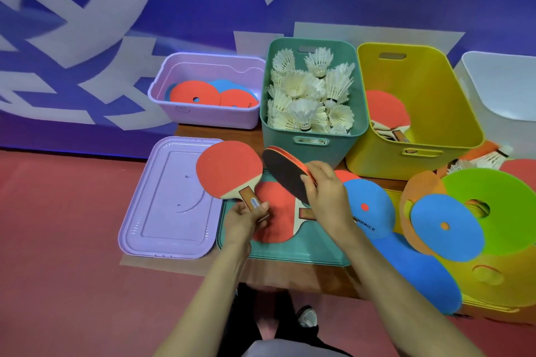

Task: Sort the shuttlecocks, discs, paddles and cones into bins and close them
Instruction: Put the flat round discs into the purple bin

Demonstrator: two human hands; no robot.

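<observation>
While both hands held table-tennis paddles, the paddle-sorting step was in hand. The left hand [246, 220] pinched the handle of a red-faced paddle [229, 171], fingers curled round it. The right hand [327, 197] gripped a black-faced paddle [285, 174], probably at the neck, though its fingers hid the handle. A third paddle [275, 211] lay on the teal lid [304, 246] just beneath them. Next, I judged, both held paddles needed carrying rightward and back into the yellow bin [464, 113], where paddles already lay.
</observation>
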